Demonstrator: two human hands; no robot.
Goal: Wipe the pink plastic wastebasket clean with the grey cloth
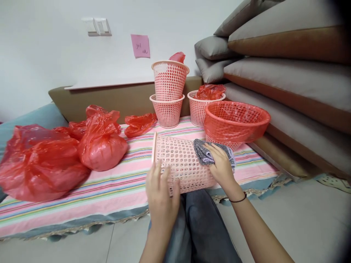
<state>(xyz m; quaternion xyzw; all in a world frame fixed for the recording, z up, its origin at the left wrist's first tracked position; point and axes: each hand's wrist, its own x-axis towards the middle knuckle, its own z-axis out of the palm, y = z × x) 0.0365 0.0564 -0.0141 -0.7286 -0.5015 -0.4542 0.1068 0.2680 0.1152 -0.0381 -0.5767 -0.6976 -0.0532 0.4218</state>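
Observation:
A pale pink plastic mesh basket (181, 160) lies on its side at the near edge of a striped cloth (115, 186), resting against my knees. My left hand (160, 195) grips its near side, fingers curled onto the mesh. My right hand (222, 166) presses a grey rag (203, 153) against the basket's bottom end, fingers closed on the cloth. A black band circles my right wrist.
Behind stand stacked pink baskets (169, 91), one more with a red bag (205, 106), and a red-lined basket (237, 120) at right. Tied red plastic bags (55, 153) fill the left of the cloth. Grey and brown cushions (287, 73) pile up at right. Tiled floor (287, 219) lies in front.

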